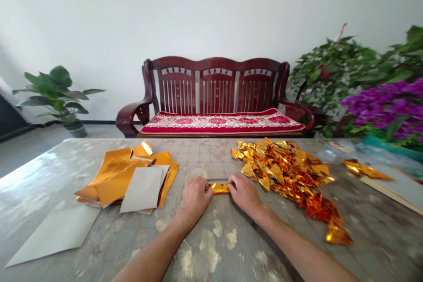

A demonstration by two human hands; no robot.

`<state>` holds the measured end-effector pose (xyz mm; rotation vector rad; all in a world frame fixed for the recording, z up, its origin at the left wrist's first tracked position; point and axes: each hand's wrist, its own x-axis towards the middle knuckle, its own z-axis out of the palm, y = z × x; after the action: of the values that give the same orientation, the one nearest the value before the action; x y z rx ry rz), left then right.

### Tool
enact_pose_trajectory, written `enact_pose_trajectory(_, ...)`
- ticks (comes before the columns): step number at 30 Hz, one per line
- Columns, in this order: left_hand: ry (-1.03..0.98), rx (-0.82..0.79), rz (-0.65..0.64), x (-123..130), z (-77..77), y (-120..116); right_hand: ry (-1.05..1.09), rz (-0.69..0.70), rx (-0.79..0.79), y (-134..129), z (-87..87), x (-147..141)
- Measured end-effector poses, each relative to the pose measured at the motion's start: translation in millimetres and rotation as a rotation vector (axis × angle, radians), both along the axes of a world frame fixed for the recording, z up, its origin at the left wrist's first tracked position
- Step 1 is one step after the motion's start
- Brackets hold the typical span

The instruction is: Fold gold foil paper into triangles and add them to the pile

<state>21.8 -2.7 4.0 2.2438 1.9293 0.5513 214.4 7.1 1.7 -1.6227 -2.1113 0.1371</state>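
Note:
A narrow folded strip of gold foil paper (220,188) lies between my two hands at the middle of the table. My left hand (197,194) pinches its left end, and my right hand (243,191) pinches its right end. Both hands rest low over the tabletop, and their fingers cover the strip's ends. Left of my hands is a loose stack of gold foil sheets (114,180), with pale sheets (141,188) lying face up on it. A heap of folded gold foil pieces (287,169) spreads to the right of my right hand.
A single pale sheet (57,233) lies at the table's left front. Clear plastic (337,150), one more folded foil piece (365,169) and a flat board (396,187) are at the right. Beyond the table (205,154) stand a wooden bench (216,86) and potted plants.

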Motion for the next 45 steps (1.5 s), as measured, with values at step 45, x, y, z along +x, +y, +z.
enact_pose_trajectory(45, 0.034, -0.062, 0.104, 0.0, -7.8, 5.1, -0.05, -0.09, 0.104, 3.1, -15.3, -8.2)
